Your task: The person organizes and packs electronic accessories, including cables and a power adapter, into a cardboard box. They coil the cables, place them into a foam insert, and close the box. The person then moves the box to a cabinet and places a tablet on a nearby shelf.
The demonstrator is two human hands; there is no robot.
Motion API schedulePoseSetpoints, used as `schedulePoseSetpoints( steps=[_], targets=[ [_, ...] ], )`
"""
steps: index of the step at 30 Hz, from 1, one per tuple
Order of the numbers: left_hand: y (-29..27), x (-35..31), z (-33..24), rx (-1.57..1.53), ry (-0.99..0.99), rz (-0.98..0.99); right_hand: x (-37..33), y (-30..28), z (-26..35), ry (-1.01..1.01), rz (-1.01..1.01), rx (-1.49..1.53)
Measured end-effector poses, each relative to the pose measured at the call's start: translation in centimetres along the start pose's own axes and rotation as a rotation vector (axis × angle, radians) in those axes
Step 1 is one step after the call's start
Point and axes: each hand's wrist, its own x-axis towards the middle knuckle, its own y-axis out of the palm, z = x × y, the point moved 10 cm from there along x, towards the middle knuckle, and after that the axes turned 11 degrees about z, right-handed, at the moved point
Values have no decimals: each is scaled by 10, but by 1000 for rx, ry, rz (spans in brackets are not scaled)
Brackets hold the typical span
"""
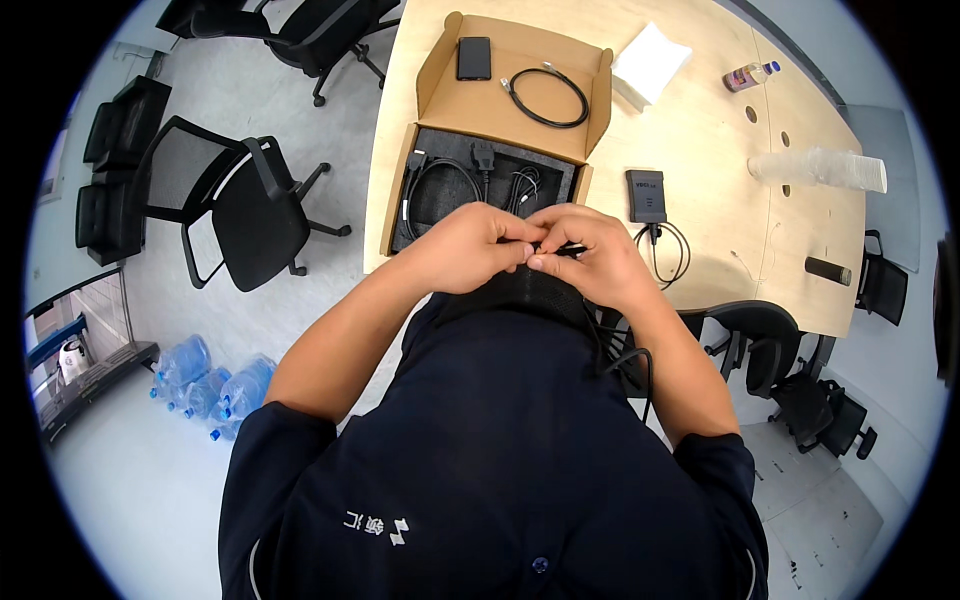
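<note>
Close in front of my chest, my left hand (478, 246) and my right hand (594, 256) meet, fingertips pinched together. Between them is a thin black cable (572, 249); its end is mostly covered by my fingers. Just beyond my hands stands an open cardboard box (398, 205) with a dark foam insert. Coiled black cables (524, 188) and a black plug (483, 158) lie in the foam. On the folded-back lid rest a flat black rectangular device (474, 58) and a looped black cable (585, 105) with clear plugs.
Right of the box, a black adapter box (646, 196) with a cord lies on the wooden table (715, 265). Farther off are white paper (652, 62), a bottle (750, 76), stacked plastic cups (815, 168) and a dark cylinder (828, 270). Office chairs (255, 215) and water jugs (215, 385) stand left.
</note>
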Motion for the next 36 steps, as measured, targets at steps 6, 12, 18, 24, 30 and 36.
schedulePoseSetpoints(
  steps=[6,12,18,24,30,36],
  targets=[
    [21,-12,20,-169,49,100,-27,39,-41,352,84,522],
    [27,-20,4,178,183,-38,-39,36,-29,296,-50,333],
    [33,-28,-20,612,307,-117,-49,39,-43,607,49,165],
    [15,-33,-23,502,391,-230,-40,19,4,309,26,-100],
    [8,-32,-27,419,434,-276,-37,10,6,276,32,-140],
    [2,-44,-28,480,399,-355,-33,26,20,204,31,-178]
  ],
)
